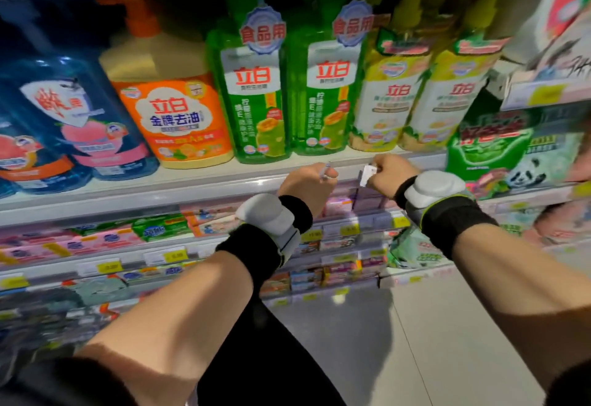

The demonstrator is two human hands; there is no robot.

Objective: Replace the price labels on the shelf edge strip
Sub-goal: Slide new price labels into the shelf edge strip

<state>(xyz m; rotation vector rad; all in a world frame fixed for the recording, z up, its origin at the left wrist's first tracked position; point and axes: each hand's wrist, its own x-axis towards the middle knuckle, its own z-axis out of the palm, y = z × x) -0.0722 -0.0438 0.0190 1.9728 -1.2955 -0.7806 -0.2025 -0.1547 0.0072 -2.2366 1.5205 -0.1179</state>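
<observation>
A person stands facing a supermarket shelf of dish-soap bottles, both forearms raised toward the shelf edge strip (192, 196), the pale plastic rail along the shelf's front lip. The 2 hands are close together but not touching, both at that rail below 2 green bottles (259, 92) and 2 yellow-green bottles (383, 98).

The right hand (391, 175) is curled into a loose fist, pinching a small white price label (367, 175) between thumb and fingers, its lower end hanging just in front of the strip. It is probably held there so it can be slid into or pulled from the rail; which one cannot be told.

The left hand (308, 183) is also closed, knuckles toward the shelf, gripping a thin pen-like tool (326, 170) that pokes up past the fingers, likely to pry or press labels along the strip.

Both wrists bend slightly upward and wear black bands with white sensor pods. Lower shelves show yellow price tags already seated in their rails.
</observation>
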